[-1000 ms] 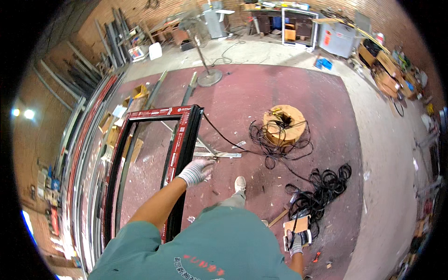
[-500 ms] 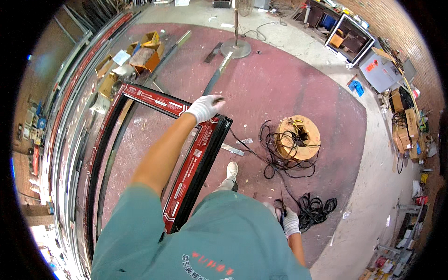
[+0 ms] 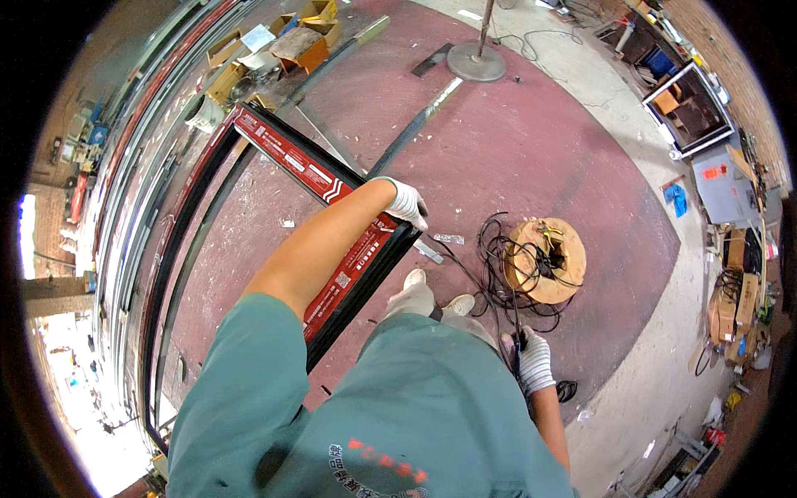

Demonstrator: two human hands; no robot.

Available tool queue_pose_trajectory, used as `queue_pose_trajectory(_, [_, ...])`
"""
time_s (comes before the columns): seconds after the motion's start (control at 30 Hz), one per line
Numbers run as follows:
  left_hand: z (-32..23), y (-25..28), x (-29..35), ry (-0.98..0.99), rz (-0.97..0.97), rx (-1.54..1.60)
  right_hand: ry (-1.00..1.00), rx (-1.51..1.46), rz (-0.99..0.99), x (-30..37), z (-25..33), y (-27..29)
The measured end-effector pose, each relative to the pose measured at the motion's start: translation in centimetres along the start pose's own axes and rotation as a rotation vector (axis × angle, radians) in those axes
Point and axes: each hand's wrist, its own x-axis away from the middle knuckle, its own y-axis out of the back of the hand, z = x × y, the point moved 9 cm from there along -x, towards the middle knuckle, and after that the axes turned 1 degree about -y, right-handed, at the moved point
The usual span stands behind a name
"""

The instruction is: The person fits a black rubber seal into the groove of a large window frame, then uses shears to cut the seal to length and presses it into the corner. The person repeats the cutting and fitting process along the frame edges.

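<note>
Far left I see stacked metal profiles [image 3: 124,216] running along the floor edge, tight room there. Next the black-and-red window frame [image 3: 274,158], standing upright w/ its near corner by my legs; bare red floor [image 3: 531,149] opens wide beyond it, a fan base [image 3: 476,61] at the top. My left hand [image 3: 404,201], white glove, sits on the frame's top corner, fingers curled down over the edge, gripping it. Cardboard boxes [image 3: 299,37] lie beyond the frame's far end. Right of my shoes, a wooden cable reel [image 3: 548,261] w/ black cable loose around it. My right hand [image 3: 531,358], gloved, hangs by my hip, fingers closed on a thin dark item; can't tell what it is.
</note>
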Motion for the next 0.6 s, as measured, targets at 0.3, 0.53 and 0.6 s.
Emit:
queue_pose_trajectory(0.3, [0.1, 1.5, -0.6, -0.281, -0.138, 0.545, 0.318, -0.131, 0.2, -8.2, 5.9, -1.5])
queue_pose_trajectory(0.53, [-1.0, 2.1, -1.0, -0.388, -0.163, 0.66, 0.375, -0.071, 0.441, -12.6, 12.1, -6.3])
queue_pose_trajectory(0.6, [-0.9, 2.1, -1.2, -0.407, -0.161, 0.694, 0.366, -0.065, 0.489, -13.2, 12.5, -7.4])
